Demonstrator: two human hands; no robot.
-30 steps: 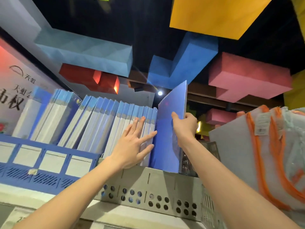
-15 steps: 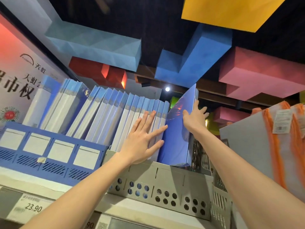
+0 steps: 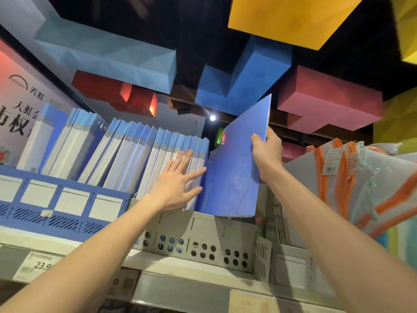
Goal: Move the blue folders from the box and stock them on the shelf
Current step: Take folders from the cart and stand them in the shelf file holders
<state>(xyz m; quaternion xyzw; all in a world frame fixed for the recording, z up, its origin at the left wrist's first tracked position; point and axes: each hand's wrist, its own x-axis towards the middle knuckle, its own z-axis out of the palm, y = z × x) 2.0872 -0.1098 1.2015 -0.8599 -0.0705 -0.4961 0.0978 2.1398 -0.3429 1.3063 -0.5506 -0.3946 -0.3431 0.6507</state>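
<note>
Far left: blue rack [image 3: 56, 206] on the shelf [image 3: 180, 283], packed with stocked folders [image 3: 126, 154] leaning left. The row ran on into the grey rack [image 3: 203, 240].

Left hand [image 3: 176, 186] lay flat on the last spines, fingers [image 3: 189, 154] straight and spread, grasping nothing, just pressing the row leftward to hold a gap.

At the row's right end stood the blue folder [image 3: 234, 177], top tilted right, lower edge down at the grey rack's front wall. Couldn't tell whether it was fully seated. Right hand [image 3: 267, 152] gripped its right edge, thumb on the front face, other fingers wrapped behind.

Right of that were grey bags with orange trim [image 3: 352, 177], not part of the job.

Progress, as a judgement: many folders were in and this one was nearly done. It needed pushing upright against the row, then letting go. The box was out of view, so the remaining count was unknown.
</note>
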